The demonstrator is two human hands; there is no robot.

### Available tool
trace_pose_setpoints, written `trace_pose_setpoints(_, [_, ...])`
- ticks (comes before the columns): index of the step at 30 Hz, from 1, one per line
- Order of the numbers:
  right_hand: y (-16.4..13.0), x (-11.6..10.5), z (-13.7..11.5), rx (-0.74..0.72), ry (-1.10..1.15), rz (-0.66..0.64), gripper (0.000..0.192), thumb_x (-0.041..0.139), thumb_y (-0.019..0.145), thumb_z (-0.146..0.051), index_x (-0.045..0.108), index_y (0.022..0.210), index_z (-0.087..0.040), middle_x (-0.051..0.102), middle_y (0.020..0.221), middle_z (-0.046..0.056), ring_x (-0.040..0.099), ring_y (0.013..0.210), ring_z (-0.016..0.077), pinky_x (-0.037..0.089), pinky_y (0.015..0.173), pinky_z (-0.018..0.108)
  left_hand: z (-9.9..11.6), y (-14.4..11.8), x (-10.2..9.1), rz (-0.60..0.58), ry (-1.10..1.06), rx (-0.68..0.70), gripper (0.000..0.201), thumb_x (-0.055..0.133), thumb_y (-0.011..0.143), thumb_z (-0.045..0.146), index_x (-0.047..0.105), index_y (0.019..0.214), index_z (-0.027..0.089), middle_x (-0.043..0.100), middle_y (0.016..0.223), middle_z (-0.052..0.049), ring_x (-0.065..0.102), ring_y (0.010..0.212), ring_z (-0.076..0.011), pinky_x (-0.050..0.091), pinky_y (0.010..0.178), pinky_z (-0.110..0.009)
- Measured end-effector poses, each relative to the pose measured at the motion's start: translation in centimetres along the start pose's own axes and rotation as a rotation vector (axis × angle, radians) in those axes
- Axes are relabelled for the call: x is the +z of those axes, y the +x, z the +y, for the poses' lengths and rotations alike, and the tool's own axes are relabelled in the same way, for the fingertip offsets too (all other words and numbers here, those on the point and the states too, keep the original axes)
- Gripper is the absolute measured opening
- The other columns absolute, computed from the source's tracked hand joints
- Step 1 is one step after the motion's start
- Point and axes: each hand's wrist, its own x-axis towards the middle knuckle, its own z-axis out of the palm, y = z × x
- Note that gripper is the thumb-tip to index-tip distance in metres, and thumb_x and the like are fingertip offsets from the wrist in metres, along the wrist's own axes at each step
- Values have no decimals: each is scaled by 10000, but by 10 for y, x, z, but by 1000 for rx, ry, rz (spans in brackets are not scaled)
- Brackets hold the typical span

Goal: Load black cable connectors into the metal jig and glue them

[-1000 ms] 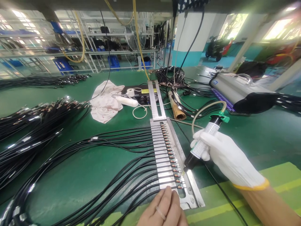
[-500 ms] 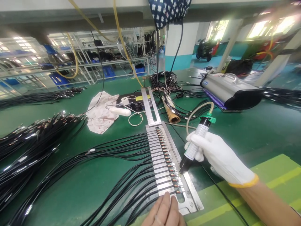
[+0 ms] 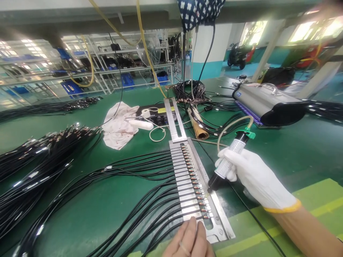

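1. Your right hand (image 3: pixel 254 176), in a white knit glove with a yellow cuff, is wrapped firmly round a black-tipped dispensing syringe with a white label and green cap (image 3: pixel 229 161). The syringe leans up and away to your right, and its tip sits at the right edge of the connector row.
2. Your bare left hand (image 3: pixel 189 241) lies with fingers flat and together, pressing on the near end of the long silver metal fixture bar with slotted clamps (image 3: pixel 184 178); it grasps nothing.
3. The fixture runs away from you, slightly leftwards. Thin black cables with copper-coloured ends (image 3: pixel 139 171) enter it from the left, one per slot, and their tips line up along its right-hand channel.
4. A pale rubber hose (image 3: pixel 230 125) loops up from the syringe cap and curves back down to the left of your gloved hand.
5. To the right of the fixture, the green bench mat (image 3: pixel 289 150) is bare near your wrist, leaving open room there. The left side is crowded: cable loops lie close, and a thick bundle of loose black cables (image 3: pixel 40 153) lies further left.
6. Beyond the fixture's far end sit a crumpled white cloth (image 3: pixel 118 123), a black control box with a yellow label (image 3: pixel 158 114) and a brown cardboard tube (image 3: pixel 197 126).
7. A grey lamp housing with a handle (image 3: pixel 265 103) stands at the far right, violet light showing beneath it.
8. A yellow-green floor-style stripe (image 3: pixel 318 200) crosses the mat's near right corner. Shelving racks fill the background.
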Motion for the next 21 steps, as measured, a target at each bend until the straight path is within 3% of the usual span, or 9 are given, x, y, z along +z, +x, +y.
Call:
trace_pose_setpoints(11, [0,2,0,-3,-14,-16,388,799,771,-512,674,792,-145,654,574,23,509,456,114,411,445,233,0,3,-2,15,8,-7,183,541,993,170,639,841,149,720,985,-39,709,1005,-148,452,1139,-319])
trace_pose_setpoints(21, [3,-3,2,13,45,-16,384,832,749,-477,715,855,-127,717,693,64,516,444,103,414,411,221,-2,7,-3,31,29,7,251,464,1007,112,635,826,148,716,937,-22,709,994,-133,412,1172,-342])
